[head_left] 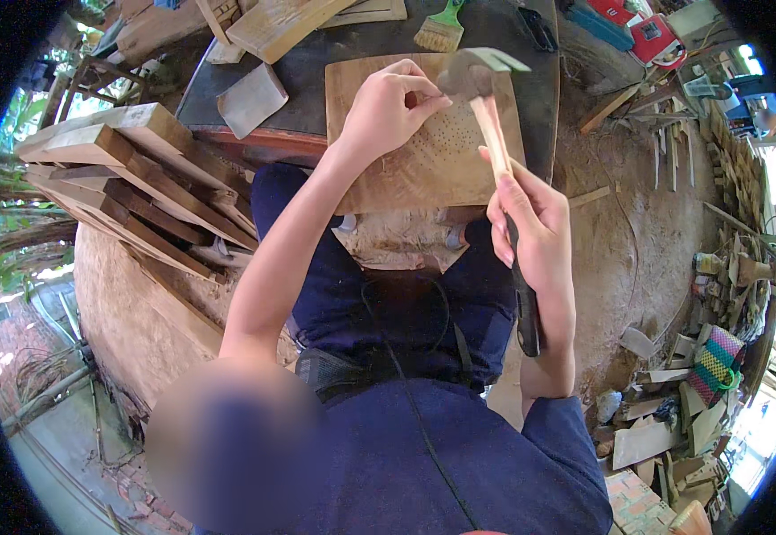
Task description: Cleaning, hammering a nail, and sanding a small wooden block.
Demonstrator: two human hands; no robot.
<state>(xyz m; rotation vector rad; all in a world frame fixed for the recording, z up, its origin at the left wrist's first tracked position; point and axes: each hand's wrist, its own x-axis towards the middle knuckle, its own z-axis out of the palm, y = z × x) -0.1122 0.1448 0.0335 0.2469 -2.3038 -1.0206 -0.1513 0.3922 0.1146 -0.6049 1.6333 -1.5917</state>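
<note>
I log right hand (530, 214) fingers wrapped round one steel-and-wood hammer (495, 134). Left hand (383, 105) pinches, contents unclear, above one brown-wood board (406, 178); dirt floor (619, 294) beyond.

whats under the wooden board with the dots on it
The dark table shows past both sides of the wooden board. Whatever lies directly beneath the board is covered and cannot be seen.

A green-handled paintbrush (441, 30) lies far on a dark table (540, 100), sawn timbers (151, 169) stacked left, a checkered woven basket (716, 364) resting among wood offcuts (646, 444) at right
</note>
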